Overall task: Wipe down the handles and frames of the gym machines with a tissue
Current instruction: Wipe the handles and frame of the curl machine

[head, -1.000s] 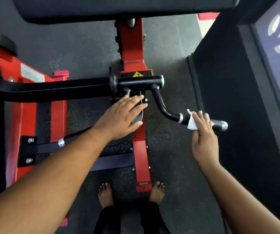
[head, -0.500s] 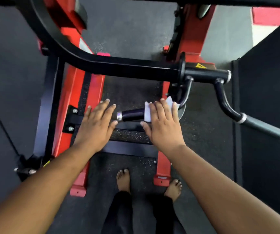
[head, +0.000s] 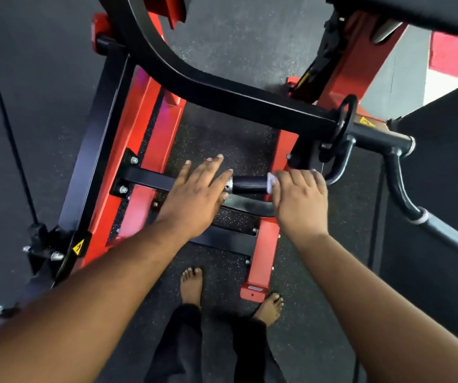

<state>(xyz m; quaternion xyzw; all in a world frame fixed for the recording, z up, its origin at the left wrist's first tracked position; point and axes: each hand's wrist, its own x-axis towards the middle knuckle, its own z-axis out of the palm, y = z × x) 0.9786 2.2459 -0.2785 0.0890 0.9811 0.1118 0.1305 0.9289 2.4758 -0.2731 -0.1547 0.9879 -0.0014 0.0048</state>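
The right hand (head: pixel 301 201) is clamping a white tissue (head: pixel 271 181) around the short black rubber handle (head: pixel 250 185); the left hand (head: pixel 197 193) is hovering beside it, fingers spread apart.

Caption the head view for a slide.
Right hand wipes the inner handle with a tissue; left hand open beside it.

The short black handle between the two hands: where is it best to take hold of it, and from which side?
Grip the short black handle on its bare dark middle, coming from above, fingers curling over it. It lies roughly level, its metal end cap beside the left hand; the right hand with the tissue covers the inner part.
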